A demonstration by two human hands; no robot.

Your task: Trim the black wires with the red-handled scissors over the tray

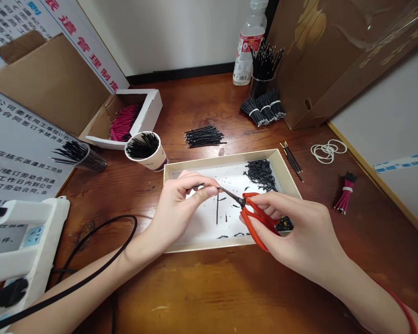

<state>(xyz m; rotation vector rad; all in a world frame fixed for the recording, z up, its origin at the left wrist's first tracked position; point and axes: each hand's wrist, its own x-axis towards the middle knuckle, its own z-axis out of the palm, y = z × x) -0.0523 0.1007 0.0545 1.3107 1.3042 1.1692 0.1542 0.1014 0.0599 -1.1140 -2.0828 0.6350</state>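
Over a shallow cream box lid (226, 246), my left hand (186, 199) pinches a short black wire (199, 186) between thumb and fingers. My right hand (296, 222) is wrapped round the red handles of fine-tipped pliers or scissors (257, 222); which tool it is, I cannot tell. The dark tips of the tool meet the wire's end at my left thumb. Inside the lid lie a heap of black pieces (261, 174), a thin black strip (217, 208) and several small scraps.
Behind the lid lies a pile of black wires (205, 137). A paper cup (153, 155) and a white box (151, 109) stand left. Bundled black wires (264, 109), a bottle (245, 60) and rubber bands (325, 152) are right. A black cable (101, 269) crosses my left forearm.
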